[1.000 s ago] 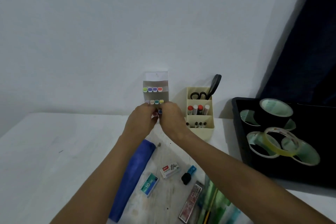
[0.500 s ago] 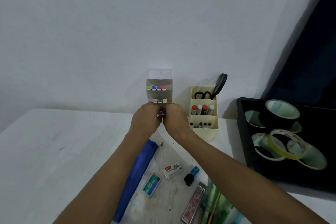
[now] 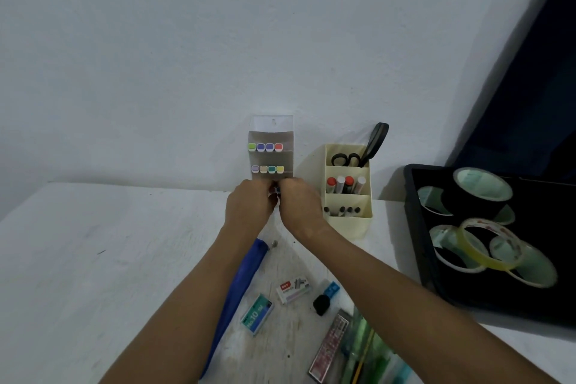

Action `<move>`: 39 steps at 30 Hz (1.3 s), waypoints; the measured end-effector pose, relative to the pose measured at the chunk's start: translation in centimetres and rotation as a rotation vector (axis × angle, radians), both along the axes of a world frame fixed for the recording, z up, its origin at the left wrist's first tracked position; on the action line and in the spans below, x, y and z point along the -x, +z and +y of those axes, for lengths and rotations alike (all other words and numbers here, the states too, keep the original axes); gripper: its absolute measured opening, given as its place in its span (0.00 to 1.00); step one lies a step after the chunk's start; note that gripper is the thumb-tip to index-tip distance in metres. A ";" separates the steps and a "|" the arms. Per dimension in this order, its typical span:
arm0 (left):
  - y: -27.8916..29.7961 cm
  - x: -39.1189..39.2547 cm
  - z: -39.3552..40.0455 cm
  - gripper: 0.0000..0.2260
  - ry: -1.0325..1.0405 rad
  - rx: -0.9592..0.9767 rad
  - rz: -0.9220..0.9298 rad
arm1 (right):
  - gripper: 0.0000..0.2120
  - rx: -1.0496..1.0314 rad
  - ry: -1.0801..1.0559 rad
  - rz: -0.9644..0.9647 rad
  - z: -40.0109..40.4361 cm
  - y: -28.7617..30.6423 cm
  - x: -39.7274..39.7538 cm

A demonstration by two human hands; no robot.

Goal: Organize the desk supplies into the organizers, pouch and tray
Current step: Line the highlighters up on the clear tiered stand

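While both hands, the left hand [image 3: 251,206] and right hand [image 3: 299,207], have stayed pinching a highlighter [image 3: 277,191] at the marker organizer [image 3: 271,134] mid-frame, seating continues.

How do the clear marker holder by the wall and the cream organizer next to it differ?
The clear marker holder is see-through and taller; the cream organizer is opaque and squatter. The marker holder shows two rows of coloured marker caps; the cream organizer holds scissors, markers and small dark-tipped items. Both hands meet at the marker holder's base; the cream organizer is untouched. Both are tiered and stand by the wall.
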State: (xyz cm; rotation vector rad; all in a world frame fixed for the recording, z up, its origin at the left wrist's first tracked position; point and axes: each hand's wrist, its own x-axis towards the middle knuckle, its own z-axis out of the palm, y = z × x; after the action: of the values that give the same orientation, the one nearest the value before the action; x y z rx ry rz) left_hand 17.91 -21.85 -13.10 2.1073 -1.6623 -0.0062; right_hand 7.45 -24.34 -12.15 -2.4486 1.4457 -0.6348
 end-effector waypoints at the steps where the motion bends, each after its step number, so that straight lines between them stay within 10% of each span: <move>1: 0.1 0.1 0.1 0.09 -0.002 0.000 0.007 | 0.09 -0.013 0.002 0.004 0.1 -0.1 0.0; 11: 0.3 2.0 6.9 0.20 -0.068 -0.142 0.143 | 0.25 -0.173 0.213 -0.170 5.1 -0.1 4.4; 28: -6.4 7.1 14.5 0.16 -0.249 -0.114 0.117 | 0.10 -0.699 0.402 0.239 16.1 -0.8 25.3; 39: -6.7 6.4 14.6 0.16 -0.265 -0.108 0.125 | 0.13 -0.551 0.496 0.322 17.0 -2.0 24.8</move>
State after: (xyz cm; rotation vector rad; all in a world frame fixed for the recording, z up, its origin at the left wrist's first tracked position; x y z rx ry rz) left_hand 11.53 -7.27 -19.83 1.9022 -1.8873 -0.3108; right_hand -17.33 -7.37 -14.17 -2.3584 0.8686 0.2424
